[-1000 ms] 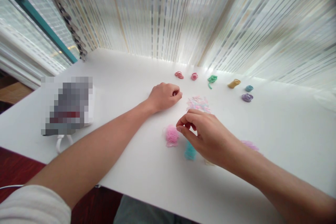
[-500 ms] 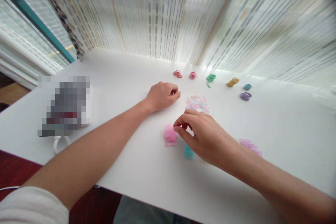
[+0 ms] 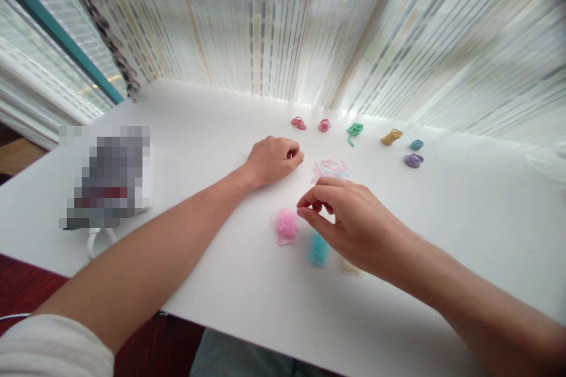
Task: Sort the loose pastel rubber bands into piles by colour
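Piles point(image 3: 287, 225) near centre are kept apart, seemingly to separate colours, near the pinched right hand point(image 3: 354, 218) and curled left hand point(image 3: 269, 160), whose contents cannot be told.

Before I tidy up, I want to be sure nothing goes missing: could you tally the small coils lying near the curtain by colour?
Reddish coils: 2
Green coil: 1
Mustard coil: 1
Blue coil: 1
Purple coil: 1
Total: 6
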A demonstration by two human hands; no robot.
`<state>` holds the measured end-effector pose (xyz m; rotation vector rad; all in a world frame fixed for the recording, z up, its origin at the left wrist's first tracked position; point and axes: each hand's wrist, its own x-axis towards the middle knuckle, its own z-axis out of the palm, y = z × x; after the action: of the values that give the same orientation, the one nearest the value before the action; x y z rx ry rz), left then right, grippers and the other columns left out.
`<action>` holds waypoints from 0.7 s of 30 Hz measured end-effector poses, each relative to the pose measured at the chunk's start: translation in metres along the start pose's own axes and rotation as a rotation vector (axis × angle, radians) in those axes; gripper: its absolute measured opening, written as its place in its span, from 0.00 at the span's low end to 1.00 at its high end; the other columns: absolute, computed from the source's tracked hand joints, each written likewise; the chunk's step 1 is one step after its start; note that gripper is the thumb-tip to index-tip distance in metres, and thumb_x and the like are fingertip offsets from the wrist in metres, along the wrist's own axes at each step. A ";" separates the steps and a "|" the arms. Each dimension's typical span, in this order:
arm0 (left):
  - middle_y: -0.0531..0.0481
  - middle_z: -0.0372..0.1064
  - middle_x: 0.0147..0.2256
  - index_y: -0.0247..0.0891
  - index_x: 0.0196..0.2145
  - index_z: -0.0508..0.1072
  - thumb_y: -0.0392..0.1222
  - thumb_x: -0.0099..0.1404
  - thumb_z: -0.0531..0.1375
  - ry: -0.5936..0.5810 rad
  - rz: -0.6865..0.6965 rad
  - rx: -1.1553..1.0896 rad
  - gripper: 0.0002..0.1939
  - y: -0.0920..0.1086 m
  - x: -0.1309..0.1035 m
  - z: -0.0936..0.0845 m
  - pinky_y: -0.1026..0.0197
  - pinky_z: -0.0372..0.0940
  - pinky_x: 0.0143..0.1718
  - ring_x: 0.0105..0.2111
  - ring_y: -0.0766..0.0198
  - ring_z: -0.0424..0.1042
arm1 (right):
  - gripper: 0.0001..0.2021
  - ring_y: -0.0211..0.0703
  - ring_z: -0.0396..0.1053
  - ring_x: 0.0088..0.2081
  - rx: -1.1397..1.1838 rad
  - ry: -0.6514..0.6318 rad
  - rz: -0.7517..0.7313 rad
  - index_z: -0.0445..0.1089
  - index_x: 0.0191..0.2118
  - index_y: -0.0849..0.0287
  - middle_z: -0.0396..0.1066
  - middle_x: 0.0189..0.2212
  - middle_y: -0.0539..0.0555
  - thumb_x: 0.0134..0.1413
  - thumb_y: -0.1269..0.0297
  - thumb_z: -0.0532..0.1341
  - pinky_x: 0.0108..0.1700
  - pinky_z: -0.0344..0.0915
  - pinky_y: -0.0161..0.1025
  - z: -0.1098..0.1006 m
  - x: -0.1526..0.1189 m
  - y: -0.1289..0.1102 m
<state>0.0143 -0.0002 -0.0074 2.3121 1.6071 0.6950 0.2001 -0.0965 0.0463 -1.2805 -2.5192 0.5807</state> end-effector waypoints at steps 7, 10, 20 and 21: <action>0.50 0.70 0.25 0.39 0.22 0.65 0.45 0.69 0.56 -0.003 -0.010 0.002 0.18 0.000 0.000 -0.001 0.55 0.49 0.31 0.27 0.63 0.60 | 0.10 0.43 0.70 0.29 -0.072 0.191 0.027 0.80 0.34 0.55 0.77 0.31 0.55 0.65 0.60 0.64 0.33 0.63 0.41 -0.046 -0.008 0.028; 0.50 0.68 0.24 0.39 0.21 0.61 0.45 0.68 0.56 -0.002 -0.013 -0.001 0.18 -0.001 0.000 -0.001 0.55 0.48 0.31 0.26 0.63 0.58 | 0.11 0.43 0.69 0.29 -0.124 0.291 0.109 0.81 0.34 0.54 0.78 0.30 0.55 0.65 0.56 0.65 0.33 0.62 0.43 -0.070 -0.017 0.048; 0.51 0.65 0.22 0.41 0.21 0.64 0.49 0.66 0.56 -0.009 -0.009 -0.007 0.18 -0.002 0.002 -0.005 0.56 0.48 0.32 0.26 0.62 0.58 | 0.12 0.42 0.71 0.30 -0.153 0.200 0.314 0.81 0.35 0.56 0.78 0.29 0.53 0.63 0.54 0.66 0.32 0.62 0.41 -0.098 -0.018 0.095; 0.51 0.65 0.22 0.41 0.21 0.64 0.50 0.66 0.55 -0.012 -0.009 -0.011 0.18 -0.002 0.002 -0.006 0.56 0.48 0.32 0.26 0.62 0.58 | 0.11 0.43 0.72 0.31 -0.145 0.153 0.290 0.81 0.35 0.55 0.78 0.30 0.53 0.63 0.55 0.65 0.33 0.63 0.41 -0.093 -0.016 0.099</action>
<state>0.0104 0.0017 -0.0026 2.2957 1.6042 0.6850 0.3163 -0.0349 0.0830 -1.6914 -2.3029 0.3451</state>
